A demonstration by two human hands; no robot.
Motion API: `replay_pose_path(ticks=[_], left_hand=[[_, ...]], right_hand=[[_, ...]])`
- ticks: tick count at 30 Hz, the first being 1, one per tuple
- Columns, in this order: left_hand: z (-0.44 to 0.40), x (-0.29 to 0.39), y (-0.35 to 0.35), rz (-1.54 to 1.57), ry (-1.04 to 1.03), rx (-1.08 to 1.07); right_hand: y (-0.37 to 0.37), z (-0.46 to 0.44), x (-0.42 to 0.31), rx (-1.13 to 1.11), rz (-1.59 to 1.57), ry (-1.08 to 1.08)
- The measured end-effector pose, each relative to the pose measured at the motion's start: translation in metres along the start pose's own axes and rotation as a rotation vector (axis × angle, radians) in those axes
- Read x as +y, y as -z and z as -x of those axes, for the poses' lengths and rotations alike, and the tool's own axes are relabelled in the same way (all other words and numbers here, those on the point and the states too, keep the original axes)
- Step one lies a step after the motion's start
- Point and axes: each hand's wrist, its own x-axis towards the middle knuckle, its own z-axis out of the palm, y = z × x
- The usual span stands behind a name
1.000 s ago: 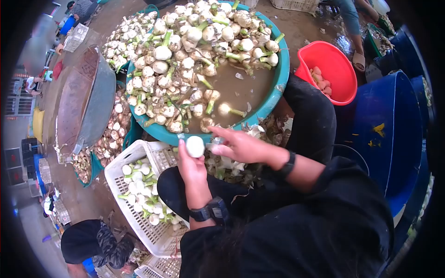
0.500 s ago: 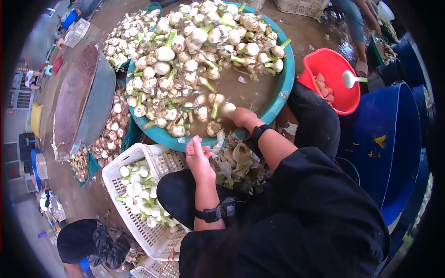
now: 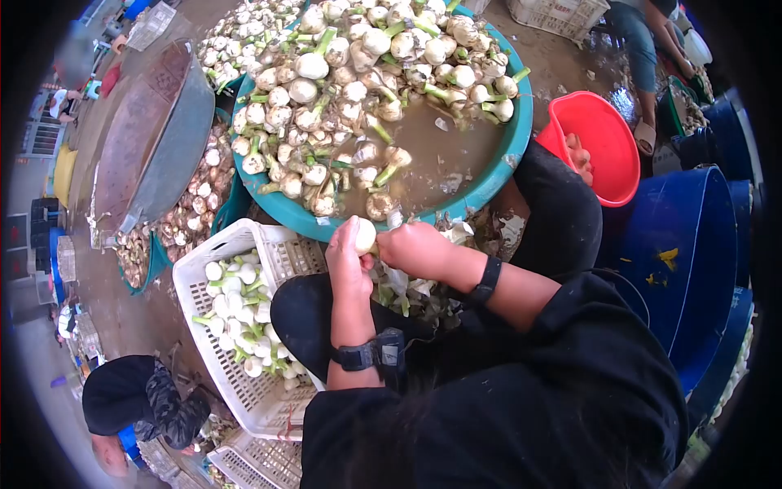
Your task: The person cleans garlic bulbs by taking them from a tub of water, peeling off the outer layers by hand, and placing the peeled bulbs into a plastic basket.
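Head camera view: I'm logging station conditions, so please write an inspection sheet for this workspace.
Surface: brown floor, looks wet in places
Job's things: round teal plastic tub of soiled bulbs in murky water; white slotted plastic crate of cleaner bulbs
Clutter: pale peelings below the tub's near rim
Hands: left hand grips smooth white bulb; right hand touches it, grip unclear
Cables: nothing seen for certain
Surroundings: red plastic basin, blue plastic barrel, co-worker in dark clothing

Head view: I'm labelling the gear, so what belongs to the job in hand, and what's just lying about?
Likely in the job: left hand, right hand, pale bulb they hold, teal tub of dirty bulbs, white crate of cleaner bulbs.
Seemingly just about: red basin, blue barrel, tilted tub.
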Motion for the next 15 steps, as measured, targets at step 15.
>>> replay_pose_path(ticks=[15], left_hand=[[0.001,0.019,0.012,-0.021,0.034,-0.445]], right_hand=[[0.005,0.004,0.021,-0.033,-1.25,-0.437]])
